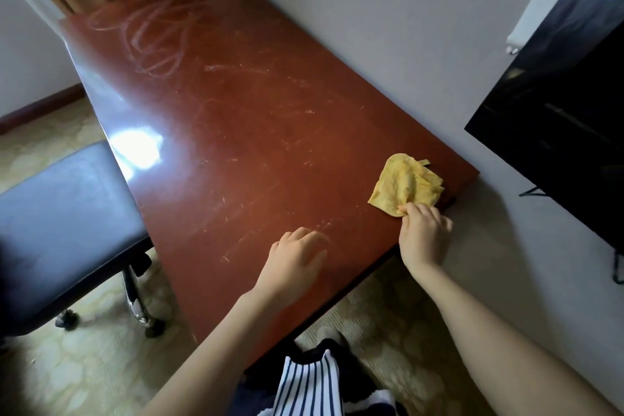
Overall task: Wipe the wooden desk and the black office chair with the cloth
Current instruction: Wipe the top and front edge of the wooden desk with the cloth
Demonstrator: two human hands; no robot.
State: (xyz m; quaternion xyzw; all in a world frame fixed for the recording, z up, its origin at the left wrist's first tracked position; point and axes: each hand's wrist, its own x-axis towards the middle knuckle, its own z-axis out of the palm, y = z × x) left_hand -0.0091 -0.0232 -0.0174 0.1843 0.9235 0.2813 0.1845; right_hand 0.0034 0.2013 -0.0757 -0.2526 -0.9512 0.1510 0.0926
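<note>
Most of the job lies ahead: cloth (407,184) at the desk's (256,132) near right corner, chair (64,206) unwiped.
Your left hand (297,257) rests on the near part of the top, fingers loosely curled, holding nothing. Your right hand (423,236) pinches the near edge of the crumpled yellow cloth beside the right wall. Pale scuffs streak the middle and looping chalky smears (152,37) mark the far end, so I judge the top largely unwiped. At left, the black seat looks dull and dusty.

Bare forearms, no sleeves; a navy-and-white striped garment (305,385) with dark trim
</note>
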